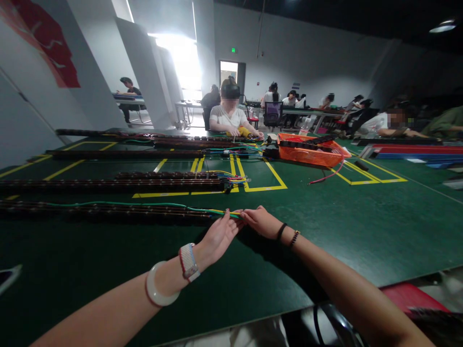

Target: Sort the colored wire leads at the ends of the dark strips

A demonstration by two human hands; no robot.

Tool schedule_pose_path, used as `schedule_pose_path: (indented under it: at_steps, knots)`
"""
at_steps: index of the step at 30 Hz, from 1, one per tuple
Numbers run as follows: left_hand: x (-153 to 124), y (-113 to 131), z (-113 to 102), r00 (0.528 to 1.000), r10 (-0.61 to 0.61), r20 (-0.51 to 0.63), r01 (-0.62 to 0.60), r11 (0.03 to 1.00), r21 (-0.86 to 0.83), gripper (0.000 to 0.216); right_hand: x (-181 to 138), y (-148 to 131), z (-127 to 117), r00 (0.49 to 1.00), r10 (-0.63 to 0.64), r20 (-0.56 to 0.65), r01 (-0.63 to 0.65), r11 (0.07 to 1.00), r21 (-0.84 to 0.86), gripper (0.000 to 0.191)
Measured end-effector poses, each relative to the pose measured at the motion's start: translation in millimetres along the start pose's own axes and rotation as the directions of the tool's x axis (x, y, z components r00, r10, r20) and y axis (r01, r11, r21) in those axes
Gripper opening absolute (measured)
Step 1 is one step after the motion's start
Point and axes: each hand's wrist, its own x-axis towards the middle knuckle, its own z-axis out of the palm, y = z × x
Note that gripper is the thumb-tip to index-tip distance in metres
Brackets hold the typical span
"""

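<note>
Bare forearms (112,308) are extended over a green table (347,221), a white bangle (159,299) being worn on the left one. Green and yellow wires (208,209) are pinched by the thumb and fingers of the right hand (261,222), near the end of a long dark strip (126,210) laid from the hands toward nine o'clock. Wires are met also by the left hand (217,238), its fingers extended; whether they are gripped there cannot be told. Other dark strips (173,185) are placed at ten o'clock from the hands, an orange basket (311,156) at two, a seated co-worker (229,118) at twelve.
</note>
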Motion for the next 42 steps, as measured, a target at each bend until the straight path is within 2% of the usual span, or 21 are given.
schedule_pose_path:
  at_steps: [4,8,13,16,20,24,28,31,33,36,39,42]
  knots:
    - [6.2,-3.2,-7.1,0.997,0.053,0.053,-0.052,0.998,-0.022,0.022,-2.9,-6.9,0.0,0.996,-0.089,-0.018,0.078,0.94,-0.333,0.029]
    - [15.4,-8.2,-16.6,0.988,0.086,0.129,-0.083,0.996,-0.028,0.022,-5.7,-11.0,-0.6,0.979,-0.206,-0.004,0.175,0.84,-0.513,0.017]
    - [15.8,-8.3,-16.3,0.987,0.063,0.151,-0.061,0.998,-0.017,0.026,-7.2,-12.4,-2.5,0.959,-0.284,-0.004,0.229,0.783,-0.579,0.018]
    - [13.6,-7.1,-14.8,0.986,0.072,0.149,-0.07,0.997,-0.016,0.025,-8.5,-12.0,-8.7,0.95,-0.311,-0.018,0.25,0.796,-0.551,0.021]
    - [11.6,-5.8,-15.6,0.995,0.058,0.086,-0.057,0.998,-0.005,0.021,-14.5,-7.9,-26.1,0.929,-0.349,-0.122,0.249,0.834,-0.493,0.036]
    - [9.6,-4.6,-15.6,0.999,0.026,0.046,-0.026,1.0,0.003,0.021,-22.9,0.0,-40.2,0.864,-0.472,-0.177,0.345,0.809,-0.477,0.044]
    - [7.7,-3.2,-13.3,1.0,-0.001,0.009,0.001,1.0,0.021,0.021,-25.9,2.1,-39.2,0.783,-0.619,-0.061,0.512,0.697,-0.503,0.057]
    - [7.8,-2.6,-12.7,1.0,-0.02,0.011,0.019,1.0,0.021,0.022,-23.7,-0.2,-33.3,0.759,-0.651,0.01,0.564,0.649,-0.511,0.063]
    - [8.5,-2.4,-13.5,0.999,-0.03,0.02,0.029,0.999,0.029,0.021,-22.0,-0.1,-29.8,0.742,-0.668,0.064,0.597,0.613,-0.518,0.06]
    - [9.3,-2.4,-15.6,1.0,-0.02,0.019,0.019,0.999,0.04,0.021,-21.2,4.4,-26.5,0.704,-0.704,0.098,0.625,0.547,-0.557,0.045]
    - [9.5,-2.7,-17.3,0.997,-0.026,0.077,0.023,0.999,0.043,0.024,-23.1,10.1,-24.3,0.654,-0.755,0.05,0.601,0.478,-0.64,0.028]
    - [9.5,-2.8,-17.1,0.989,-0.054,0.136,0.049,0.998,0.038,0.029,-25.6,10.6,-22.2,0.585,-0.811,-0.017,0.583,0.435,-0.686,0.023]
